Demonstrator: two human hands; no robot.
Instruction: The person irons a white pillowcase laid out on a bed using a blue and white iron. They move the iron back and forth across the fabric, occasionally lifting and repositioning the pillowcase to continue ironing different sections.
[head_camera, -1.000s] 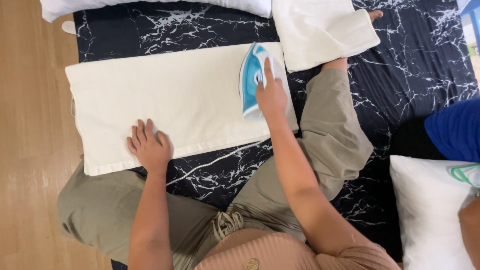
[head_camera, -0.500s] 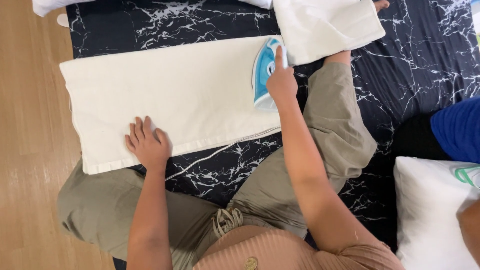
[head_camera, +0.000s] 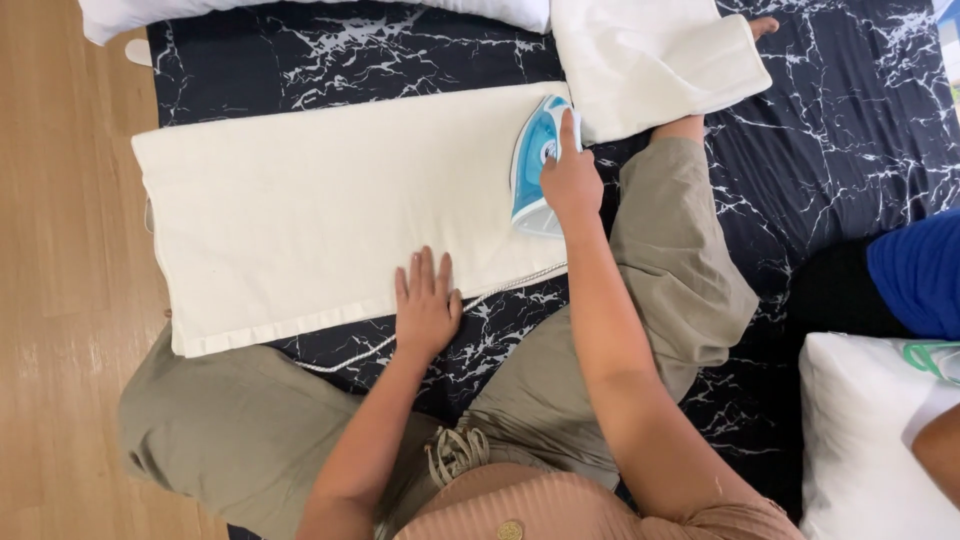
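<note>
Seen from above, looking down at a seated person's lap and arms.

Underneath everything, a black mat with white marble veining (head_camera: 820, 150), spread over a light wooden floor (head_camera: 60, 300) that shows along the left edge.

Across the mat, a long cream cloth (head_camera: 300, 210), laid flat and spread to full length, one hemmed long edge nearest the body. Mostly smooth over the wide left and middle stretch, with no creases plain to see; judged from that, pressing well along, with the right end under the iron being worked now. Whether the far left end has been pressed cannot be told.

Above and to the right, a folded white cloth (head_camera: 650, 60), stacked and just touching the cream cloth's upper right corner; likely a finished piece. At top left, the edge of a white pillow or bundle (head_camera: 300, 10). At lower right, another white cushion (head_camera: 860, 430), beside someone else's blue sleeve (head_camera: 920, 280).

Olive trousers (head_camera: 680, 280), legs folded either side of the cloth.

On the cloth's right end, a blue and white iron (head_camera: 532, 150), soleplate down, nose pointing away from the body.

Right hand (head_camera: 570, 180) closed around the iron's handle, forefinger stretched along the top.

Left hand (head_camera: 427, 300) open, palm flat, fingers spread on the cloth's near edge, holding nothing, pinning it down.

Thin white cord (head_camera: 480, 296) trailing under that hand along the hem.
</note>
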